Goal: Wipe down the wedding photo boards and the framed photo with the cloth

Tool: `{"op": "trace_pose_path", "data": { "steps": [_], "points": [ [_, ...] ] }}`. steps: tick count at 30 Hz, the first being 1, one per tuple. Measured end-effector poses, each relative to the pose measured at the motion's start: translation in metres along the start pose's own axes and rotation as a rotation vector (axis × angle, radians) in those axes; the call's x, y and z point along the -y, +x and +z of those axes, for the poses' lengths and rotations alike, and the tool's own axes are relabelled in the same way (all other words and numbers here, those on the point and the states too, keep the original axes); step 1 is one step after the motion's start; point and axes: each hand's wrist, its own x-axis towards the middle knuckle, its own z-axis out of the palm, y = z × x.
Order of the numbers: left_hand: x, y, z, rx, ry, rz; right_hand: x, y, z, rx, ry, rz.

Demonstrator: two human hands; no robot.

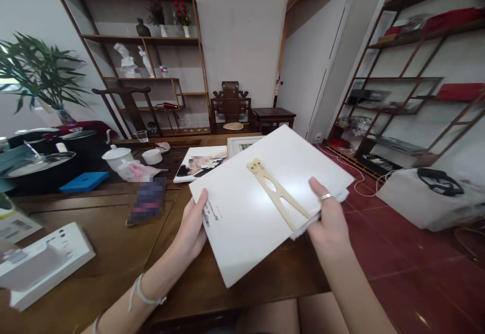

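Barcoded white book [240, 212] held 2-handed
Edges are clasped, thumbs on top, by left hand [194, 223] and right hand [330, 223]; a cat-headed yellow piece [279, 197] is carried atop.

White panel [242, 228], black barcode [205, 215] at its nine o'clock; pale yellow cat-headed piece [278, 197] across it; brown desk [113, 258]; blue block [84, 182] toward nine; dark red floor [401, 268] toward four o'clock.

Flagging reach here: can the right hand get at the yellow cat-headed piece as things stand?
Probably yes: the yellow cat-headed piece lies uncovered on the white barcoded item, near the right hand, though that hand holds the item's edge and might need to loosen first.
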Motion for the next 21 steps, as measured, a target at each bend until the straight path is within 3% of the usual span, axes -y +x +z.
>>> {"op": "trace_pose_path", "data": {
  "steps": [3, 6, 11, 15, 17, 21],
  "points": [
    [-0.006, 0.012, -0.007, -0.141, 0.011, -0.050, -0.009, 0.003, -0.013, 0.011, 0.035, 0.157],
    [-0.017, 0.025, -0.019, -0.129, 0.009, -0.181, -0.005, 0.014, -0.033, 0.005, 0.017, 0.194],
    [-0.027, 0.033, -0.036, -0.118, 0.039, -0.380, 0.015, 0.037, -0.063, -0.190, -0.062, -0.080],
    [-0.025, 0.032, -0.038, -0.121, 0.057, -0.404, 0.038, 0.048, -0.066, -0.200, -0.176, -0.324],
    [-0.024, 0.032, -0.037, -0.101, 0.072, -0.416, 0.047, 0.052, -0.063, -0.167, -0.234, -0.342],
    [-0.022, 0.032, -0.035, -0.068, 0.121, -0.454, 0.049, 0.058, -0.058, -0.094, -0.346, -0.213]
  ]
}}
